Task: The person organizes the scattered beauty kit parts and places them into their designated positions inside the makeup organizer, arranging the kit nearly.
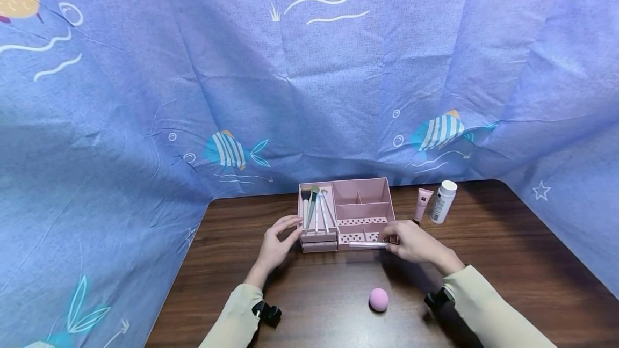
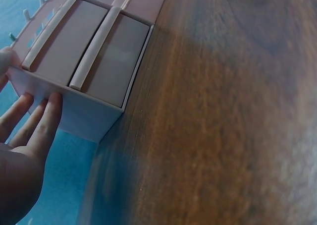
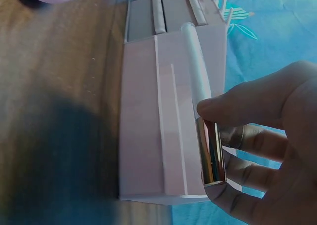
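A pink organizer (image 1: pixel 361 211) stands against the back of the table, with two small drawers at its front left and open compartments on the right. Several makeup brushes (image 1: pixel 317 214) lie in its top left section. My left hand (image 1: pixel 275 247) touches the organizer's left side with extended fingertips (image 2: pixel 53 103). Over the front right compartments, my right hand (image 1: pixel 411 240) pinches a slim cosmetic tube (image 3: pixel 199 71) between thumb and fingers. The tube has a white body and a shiny gold-toned end near the palm. It lies roughly level in the head view; its exact kind does not show.
Right of the organizer stand a pink squeeze tube (image 1: pixel 422 204) and a white bottle (image 1: pixel 443 203). A pink ball-shaped item (image 1: pixel 379 299) sits on the dark wooden table (image 1: pixel 329 294) near the front. A blue fish-print cloth (image 1: pixel 309 101) hangs behind the table.
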Tool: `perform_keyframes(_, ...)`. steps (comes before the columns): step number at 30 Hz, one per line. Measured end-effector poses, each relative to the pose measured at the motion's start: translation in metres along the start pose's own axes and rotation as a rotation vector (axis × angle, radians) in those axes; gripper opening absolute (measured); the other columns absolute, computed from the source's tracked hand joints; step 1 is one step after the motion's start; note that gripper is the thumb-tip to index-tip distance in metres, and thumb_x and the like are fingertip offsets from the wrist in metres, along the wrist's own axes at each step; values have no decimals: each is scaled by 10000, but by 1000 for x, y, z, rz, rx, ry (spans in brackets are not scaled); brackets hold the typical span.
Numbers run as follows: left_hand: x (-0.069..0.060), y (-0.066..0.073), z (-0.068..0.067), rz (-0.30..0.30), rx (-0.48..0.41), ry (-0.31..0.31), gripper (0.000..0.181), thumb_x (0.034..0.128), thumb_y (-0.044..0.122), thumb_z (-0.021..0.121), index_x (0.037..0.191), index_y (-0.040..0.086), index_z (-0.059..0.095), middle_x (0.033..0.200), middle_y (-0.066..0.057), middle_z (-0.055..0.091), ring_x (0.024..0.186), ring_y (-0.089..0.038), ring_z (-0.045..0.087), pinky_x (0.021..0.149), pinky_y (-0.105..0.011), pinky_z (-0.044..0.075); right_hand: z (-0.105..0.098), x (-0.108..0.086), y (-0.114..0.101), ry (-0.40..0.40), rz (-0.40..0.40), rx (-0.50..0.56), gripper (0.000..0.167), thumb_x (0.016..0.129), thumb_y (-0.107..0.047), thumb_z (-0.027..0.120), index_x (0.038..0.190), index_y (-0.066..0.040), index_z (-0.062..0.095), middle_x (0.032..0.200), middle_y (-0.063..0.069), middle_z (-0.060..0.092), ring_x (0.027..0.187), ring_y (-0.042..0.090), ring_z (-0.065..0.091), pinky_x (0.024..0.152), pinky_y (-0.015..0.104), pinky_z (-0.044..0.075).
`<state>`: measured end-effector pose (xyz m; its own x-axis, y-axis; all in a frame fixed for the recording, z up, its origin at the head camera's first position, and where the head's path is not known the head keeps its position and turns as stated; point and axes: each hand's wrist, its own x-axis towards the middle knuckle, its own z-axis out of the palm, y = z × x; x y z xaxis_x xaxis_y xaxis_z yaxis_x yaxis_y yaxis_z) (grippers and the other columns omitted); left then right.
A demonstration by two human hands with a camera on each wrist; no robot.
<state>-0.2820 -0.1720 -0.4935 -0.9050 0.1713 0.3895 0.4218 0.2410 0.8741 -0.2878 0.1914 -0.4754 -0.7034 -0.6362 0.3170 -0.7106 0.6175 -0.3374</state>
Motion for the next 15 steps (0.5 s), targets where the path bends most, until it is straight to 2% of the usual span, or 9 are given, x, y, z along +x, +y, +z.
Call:
perform_keyframes(2, 0, 0, 0, -4, -2, -1, 294, 916, 87, 673, 1197, 0, 672, 1286, -172, 606, 1198, -282, 572, 1017, -573, 446, -3, 3, 1, 9, 3, -2, 204, 740, 4, 720, 900, -124, 727, 858, -47, 678, 787, 107, 633, 684, 302, 542)
perform_keyframes(5, 0, 0, 0, 1, 8, -2, 285, 915, 81, 673, 1190, 6, 677, 1280, -178, 609, 1187, -267, 582, 1021, -429, 490, -7, 8, 2, 22, 19, -1, 211, 737, 13, 716, 906, -112, 733, 843, -49, 662, 770, 105, 620, 667, 279, 534)
perform_keyframes(9, 0, 0, 0, 60, 40, 2, 287, 909, 62, 674, 1182, -24, 671, 1254, -210, 618, 1165, -294, 599, 1004, -269, 495, -11, 16, 4, 42, 26, -10, 207, 730, 9, 726, 889, -124, 731, 799, -65, 638, 729, 81, 586, 639, 246, 508)
perform_keyframes(12, 0, 0, 0, 94, 50, 7, 286, 905, 45, 673, 1176, -46, 667, 1240, -229, 621, 1157, -323, 602, 1015, -305, 492, -13, 21, 7, 59, 13, -16, 206, 729, 16, 725, 881, -124, 726, 797, -62, 639, 720, 81, 579, 635, 255, 509)
perform_keyframes(15, 0, 0, 0, 92, 50, 5, 286, 905, 44, 671, 1177, -46, 667, 1241, -224, 622, 1159, -338, 598, 1020, -355, 493, -13, 26, 9, 72, 1, -25, 198, 742, 12, 728, 890, -119, 730, 839, -49, 663, 760, 96, 613, 677, 289, 538)
